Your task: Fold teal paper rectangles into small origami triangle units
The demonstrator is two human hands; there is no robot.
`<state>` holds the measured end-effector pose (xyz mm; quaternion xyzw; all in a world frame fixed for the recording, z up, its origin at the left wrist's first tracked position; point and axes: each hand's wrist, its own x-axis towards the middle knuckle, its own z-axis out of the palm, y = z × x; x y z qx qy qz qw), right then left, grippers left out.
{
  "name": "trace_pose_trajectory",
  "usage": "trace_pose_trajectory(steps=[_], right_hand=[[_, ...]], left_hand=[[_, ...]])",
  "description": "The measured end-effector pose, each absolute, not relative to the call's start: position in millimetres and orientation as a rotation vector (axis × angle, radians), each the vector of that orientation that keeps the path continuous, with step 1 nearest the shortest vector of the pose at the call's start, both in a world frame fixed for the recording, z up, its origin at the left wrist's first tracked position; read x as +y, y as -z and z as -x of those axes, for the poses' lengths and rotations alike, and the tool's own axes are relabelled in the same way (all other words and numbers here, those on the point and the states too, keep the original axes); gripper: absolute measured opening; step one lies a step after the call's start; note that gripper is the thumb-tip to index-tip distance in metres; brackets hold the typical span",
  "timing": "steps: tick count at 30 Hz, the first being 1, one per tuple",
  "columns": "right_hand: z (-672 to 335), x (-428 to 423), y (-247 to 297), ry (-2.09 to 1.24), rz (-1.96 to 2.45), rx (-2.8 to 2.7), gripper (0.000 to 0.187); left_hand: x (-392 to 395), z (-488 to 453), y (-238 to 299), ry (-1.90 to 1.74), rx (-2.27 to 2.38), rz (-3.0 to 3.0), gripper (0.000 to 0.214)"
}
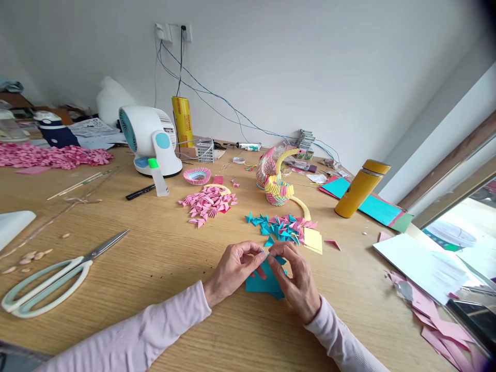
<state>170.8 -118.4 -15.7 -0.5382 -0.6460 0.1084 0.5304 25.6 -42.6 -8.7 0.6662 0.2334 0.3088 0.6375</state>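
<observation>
Over a small stack of teal paper sheets [259, 284], my left hand [237, 268] and my right hand [295, 279] meet with their fingertips close together. Both pinch a small piece of teal paper, mostly covered by the fingers, with only a bit showing. Just beyond lies a heap of folded teal paper triangles [279, 227], mixed with pink ones. Yellow paper slips [313, 240] rest at the heap's right side. Farther back stands a folded-paper swan [279, 191] in yellow, pink and green, beside another pink one [266, 169].
Large scissors [64, 281] lie at the left, points away from me. A pile of pink folded pieces [209, 201], a glue bottle [158, 178] and a white fan [151, 139] stand beyond. To the right are a yellow flask [360, 190], white paper [422, 266] and pink scraps [434, 315].
</observation>
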Motion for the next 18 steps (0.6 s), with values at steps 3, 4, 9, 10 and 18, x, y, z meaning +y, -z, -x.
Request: trace_pose_trajectory(steps=[3, 4, 9, 10, 18], right_hand=[[-170.8, -119.0, 14.6, -0.274, 1.270, -1.556, 0.010], [-170.9, -119.2, 14.3, -0.278, 1.266, -1.558, 0.009], [-172.7, -119.7, 13.9, -0.305, 1.268, -1.556, 0.012], [-173.3, -119.6, 14.0, -0.308, 1.272, -1.553, 0.012], [-175.6, -116.9, 20.1, -0.313, 1.295, -1.528, 0.011]], left_hand=[[-43.5, -24.6, 7.2, -0.704, 0.527, -1.574, 0.026], [-43.7, -24.3, 7.0, -0.699, 0.530, -1.589, 0.026], [-43.9, -23.2, 6.8, -0.675, 0.549, -1.616, 0.030], [-44.0, -22.9, 6.1, -0.672, 0.549, -1.609, 0.031], [-44.7, -24.2, 4.1, -0.708, 0.539, -1.509, 0.027]])
